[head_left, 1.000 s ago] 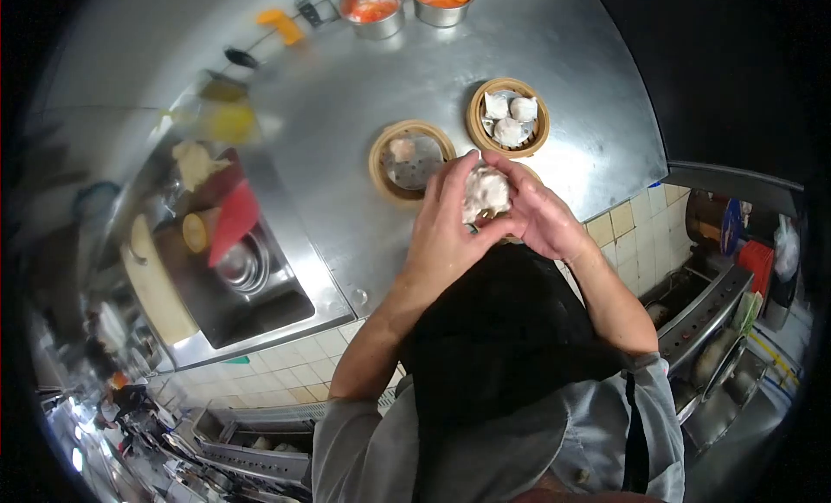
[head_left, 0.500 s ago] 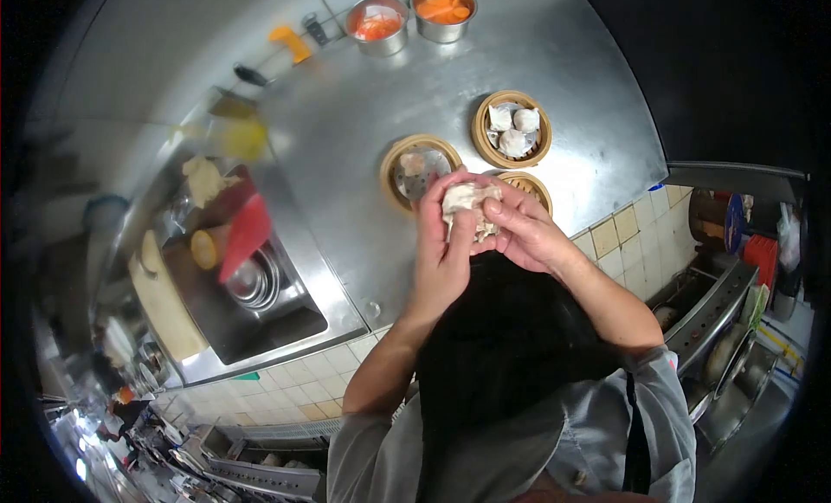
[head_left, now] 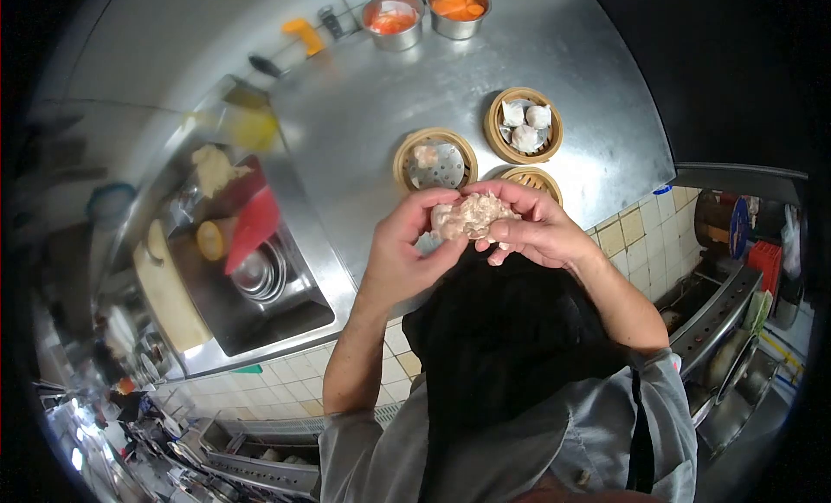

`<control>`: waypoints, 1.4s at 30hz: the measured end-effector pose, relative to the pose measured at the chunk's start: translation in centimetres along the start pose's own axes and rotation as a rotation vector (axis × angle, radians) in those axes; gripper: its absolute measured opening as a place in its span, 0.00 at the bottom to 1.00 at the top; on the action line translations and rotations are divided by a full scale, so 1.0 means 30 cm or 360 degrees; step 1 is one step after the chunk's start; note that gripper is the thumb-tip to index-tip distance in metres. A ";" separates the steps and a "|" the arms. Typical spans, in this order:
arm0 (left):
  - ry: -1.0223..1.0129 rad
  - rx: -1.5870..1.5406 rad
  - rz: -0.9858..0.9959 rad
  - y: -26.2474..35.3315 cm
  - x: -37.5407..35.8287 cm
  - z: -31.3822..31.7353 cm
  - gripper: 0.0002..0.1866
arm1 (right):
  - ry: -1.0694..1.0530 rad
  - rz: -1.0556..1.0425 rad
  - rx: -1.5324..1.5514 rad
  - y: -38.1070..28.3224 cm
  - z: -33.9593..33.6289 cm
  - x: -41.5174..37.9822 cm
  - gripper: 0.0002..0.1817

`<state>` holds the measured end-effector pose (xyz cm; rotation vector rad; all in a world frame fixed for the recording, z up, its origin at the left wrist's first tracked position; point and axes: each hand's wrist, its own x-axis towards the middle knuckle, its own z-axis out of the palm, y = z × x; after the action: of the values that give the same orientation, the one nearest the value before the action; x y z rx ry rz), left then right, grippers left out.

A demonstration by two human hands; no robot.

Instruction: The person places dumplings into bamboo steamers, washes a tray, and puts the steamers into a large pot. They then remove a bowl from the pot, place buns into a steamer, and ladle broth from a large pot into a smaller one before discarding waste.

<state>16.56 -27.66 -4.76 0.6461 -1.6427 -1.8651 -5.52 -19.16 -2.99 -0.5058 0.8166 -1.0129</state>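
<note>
Both hands hold a pale pinkish, lumpy piece of dumpling filling [head_left: 480, 216] in front of the black apron. My left hand [head_left: 415, 239] pinches its left side, thumb below and fingers above. Around the right side, my right hand [head_left: 541, 233] has its fingers curled and its thumb pressed on the front. Just beyond is a bamboo steamer [head_left: 401, 161] lined with perforated paper, with one small pale piece on it. A second bamboo steamer [head_left: 554, 144] holds three white dumplings [head_left: 525, 138]. A third slatted steamer [head_left: 533, 179] is partly hidden behind my right hand.
At the back of the steel counter [head_left: 346, 113] stand two metal bowls [head_left: 396, 37] with orange food. To the left, a sink [head_left: 268, 325] contains stacked metal bowls [head_left: 260, 278] and a red sheet-like item [head_left: 254, 226]. A pale board [head_left: 169, 295] leans along its left side.
The lump has turned so its pinkish, rough side shows instead of the white side. My left hand has shifted left, its fingers less wrapped around it. The view has shifted slightly.
</note>
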 end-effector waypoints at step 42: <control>-0.0074 0.0164 -0.0595 0.098 -0.105 -0.035 0.11 | -0.0146 -0.0144 -0.1229 0.025 0.082 0.003 0.18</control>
<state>19.84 -26.50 -2.01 1.0185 -1.7497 -2.0732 -3.13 -18.88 -2.05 -1.2456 1.1017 -0.7206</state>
